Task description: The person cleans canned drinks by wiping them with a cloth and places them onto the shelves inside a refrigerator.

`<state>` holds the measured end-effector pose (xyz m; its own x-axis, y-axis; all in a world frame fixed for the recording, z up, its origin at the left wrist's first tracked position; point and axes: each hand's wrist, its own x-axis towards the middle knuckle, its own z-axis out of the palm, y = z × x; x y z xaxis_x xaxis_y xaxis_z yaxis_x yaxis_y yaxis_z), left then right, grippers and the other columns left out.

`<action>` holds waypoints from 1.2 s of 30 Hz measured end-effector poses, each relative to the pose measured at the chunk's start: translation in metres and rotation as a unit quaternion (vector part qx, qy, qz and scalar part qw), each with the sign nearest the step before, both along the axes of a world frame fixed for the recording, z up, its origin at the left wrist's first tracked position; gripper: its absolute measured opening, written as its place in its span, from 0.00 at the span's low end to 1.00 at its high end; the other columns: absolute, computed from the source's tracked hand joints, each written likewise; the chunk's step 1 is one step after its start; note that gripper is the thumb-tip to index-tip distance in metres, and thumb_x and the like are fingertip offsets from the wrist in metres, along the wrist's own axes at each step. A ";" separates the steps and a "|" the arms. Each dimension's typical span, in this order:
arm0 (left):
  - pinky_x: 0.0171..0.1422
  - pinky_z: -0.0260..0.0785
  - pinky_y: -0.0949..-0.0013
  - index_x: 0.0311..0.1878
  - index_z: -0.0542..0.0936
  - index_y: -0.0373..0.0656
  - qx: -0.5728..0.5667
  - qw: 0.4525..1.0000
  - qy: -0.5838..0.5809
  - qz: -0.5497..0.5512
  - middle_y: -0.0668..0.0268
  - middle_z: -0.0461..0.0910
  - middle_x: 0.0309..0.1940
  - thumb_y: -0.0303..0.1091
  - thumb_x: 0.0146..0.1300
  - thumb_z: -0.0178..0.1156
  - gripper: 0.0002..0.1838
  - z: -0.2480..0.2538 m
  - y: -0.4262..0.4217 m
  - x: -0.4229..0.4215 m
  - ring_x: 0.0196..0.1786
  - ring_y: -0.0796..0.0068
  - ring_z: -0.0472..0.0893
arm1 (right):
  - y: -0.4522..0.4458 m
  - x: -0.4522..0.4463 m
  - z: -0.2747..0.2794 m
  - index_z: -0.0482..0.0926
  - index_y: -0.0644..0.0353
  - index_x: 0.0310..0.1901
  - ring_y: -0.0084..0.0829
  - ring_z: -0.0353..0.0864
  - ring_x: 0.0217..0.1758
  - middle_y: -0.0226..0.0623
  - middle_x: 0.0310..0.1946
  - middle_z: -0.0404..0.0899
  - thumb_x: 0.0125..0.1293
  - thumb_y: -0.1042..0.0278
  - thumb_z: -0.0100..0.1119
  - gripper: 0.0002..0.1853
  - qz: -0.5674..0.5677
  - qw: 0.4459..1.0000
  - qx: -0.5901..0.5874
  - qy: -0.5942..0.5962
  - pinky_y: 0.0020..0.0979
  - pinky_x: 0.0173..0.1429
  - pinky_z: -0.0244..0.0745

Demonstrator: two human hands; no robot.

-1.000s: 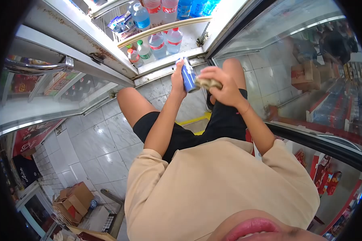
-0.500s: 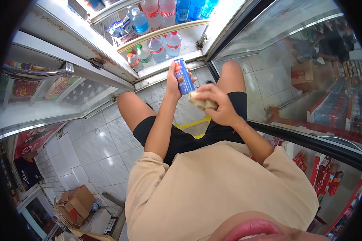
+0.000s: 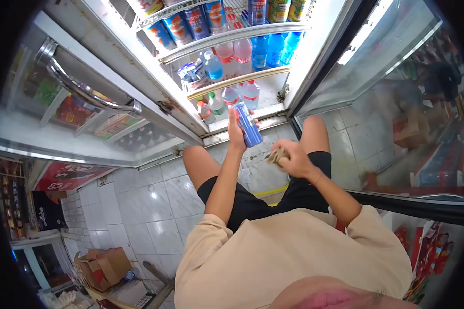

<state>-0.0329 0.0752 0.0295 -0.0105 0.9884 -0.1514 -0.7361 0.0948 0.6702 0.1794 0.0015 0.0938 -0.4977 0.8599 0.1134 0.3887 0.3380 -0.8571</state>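
My left hand [image 3: 235, 136] had its fingers curled around the tall blue metal can [image 3: 250, 131]. The can slanted, its far end to the left, its near end to the right. My right hand [image 3: 295, 160] had its fingers bunched on the crumpled tan cloth [image 3: 276, 156]. That cloth was just right of the can's near end, not touching it.

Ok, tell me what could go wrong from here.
The blue can, held by the left hand alone, could slip and hit the tiled floor. The right hand, holding a crumpled cloth, might knock the can if it swings close. Bottles inside the open fridge could topple if bumped.
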 end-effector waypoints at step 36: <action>0.63 0.83 0.60 0.59 0.83 0.45 0.503 0.600 0.599 0.170 0.56 0.78 0.63 0.19 0.55 0.74 0.26 0.235 0.130 -0.047 0.63 0.61 0.82 | 0.235 -0.076 0.149 0.83 0.48 0.59 0.50 0.86 0.47 0.45 0.44 0.87 0.55 0.54 0.77 0.28 -0.161 0.930 0.329 0.021 0.45 0.50 0.81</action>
